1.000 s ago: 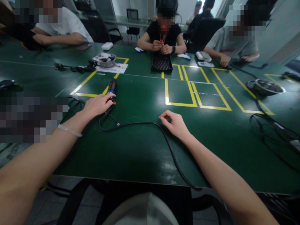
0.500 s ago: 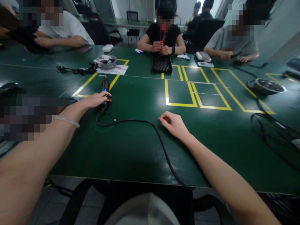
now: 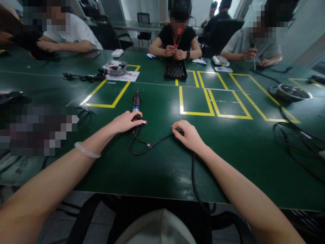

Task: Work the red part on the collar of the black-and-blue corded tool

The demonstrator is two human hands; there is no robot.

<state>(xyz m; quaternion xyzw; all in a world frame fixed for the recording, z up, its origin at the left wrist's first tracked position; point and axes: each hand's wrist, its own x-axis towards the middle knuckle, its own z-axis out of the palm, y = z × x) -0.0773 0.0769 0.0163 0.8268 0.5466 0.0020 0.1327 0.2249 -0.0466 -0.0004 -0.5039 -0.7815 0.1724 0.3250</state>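
A black and blue corded hand tool [image 3: 136,103] with a metal tip lies on the green table [image 3: 157,159], tip pointing away from me. My left hand [image 3: 125,122] rests closed over the tool's near end, by its red-orange part. The tool's black cable [image 3: 149,145] loops toward me and runs off the front edge. My right hand [image 3: 188,135] lies on the cable, fingers curled around it.
Yellow tape rectangles [image 3: 195,101] mark the table. A black tray [image 3: 175,69] sits before a person in black opposite. A metal bowl on paper [image 3: 117,67] is at far left, a round fan-like part [image 3: 289,92] and loose cables [image 3: 297,142] at right. Other people sit around.
My left hand has brought the tool from the left toward the middle, nearer me. The cable loop has tightened, and my right hand has come down onto the cable.
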